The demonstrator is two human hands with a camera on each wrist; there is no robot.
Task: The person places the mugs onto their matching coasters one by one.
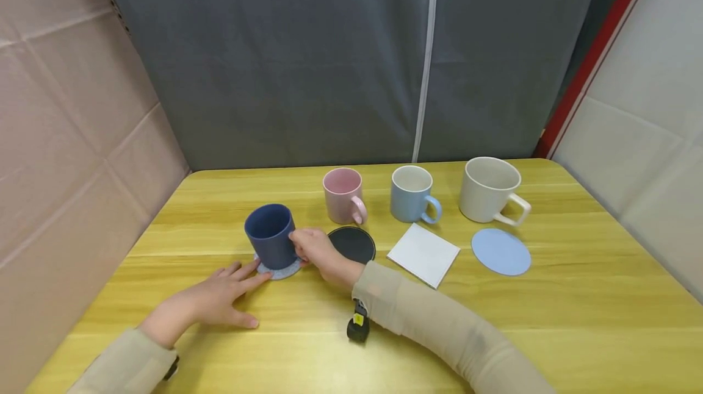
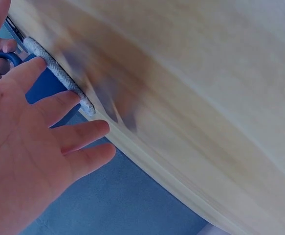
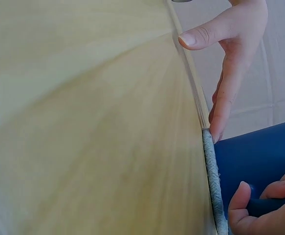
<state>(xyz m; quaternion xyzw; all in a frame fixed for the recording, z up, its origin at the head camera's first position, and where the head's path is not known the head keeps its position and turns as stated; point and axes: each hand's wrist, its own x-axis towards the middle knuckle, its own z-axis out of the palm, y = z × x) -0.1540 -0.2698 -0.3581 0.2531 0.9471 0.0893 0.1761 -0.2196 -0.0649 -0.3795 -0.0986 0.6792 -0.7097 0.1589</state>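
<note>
A dark blue mug stands upright on a round grey woven coaster at the left of the table. My right hand grips the mug's handle, which the fingers mostly hide in the head view; the right wrist view shows fingers curled round it. My left hand is spread with straight fingers, its fingertips touching the coaster's near left edge. In the left wrist view the coaster lies just past the fingers, with the blue mug against it.
Along the back stand a pink mug, a light blue mug and a large white mug. Before them lie a round black coaster, a square white coaster and a round light blue coaster. A grey curtain hangs behind the table.
</note>
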